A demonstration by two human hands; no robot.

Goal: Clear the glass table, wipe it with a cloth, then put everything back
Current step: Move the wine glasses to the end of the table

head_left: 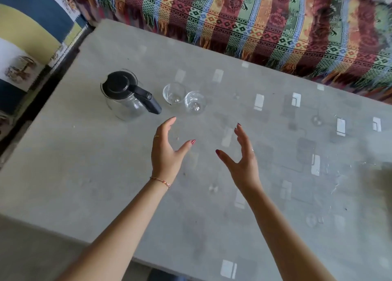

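A grey glass table (pixel 89 174) fills the view. On its far left stands a clear glass jug (pixel 127 96) with a black lid and black handle. Two clear drinking glasses stand just right of it, one (pixel 174 94) touching or nearly touching the other (pixel 195 102). My left hand (pixel 167 149) hovers above the table a little in front of the glasses, fingers spread, holding nothing. My right hand (pixel 244 157) is beside it, also spread with nothing in it. No cloth is in view.
A sofa with a striped, fringed woven throw (pixel 265 22) runs along the table's far edge. A blue, yellow and white patterned rug (pixel 27 37) lies past the left edge. Pale rectangular reflections dot the glass on the right.
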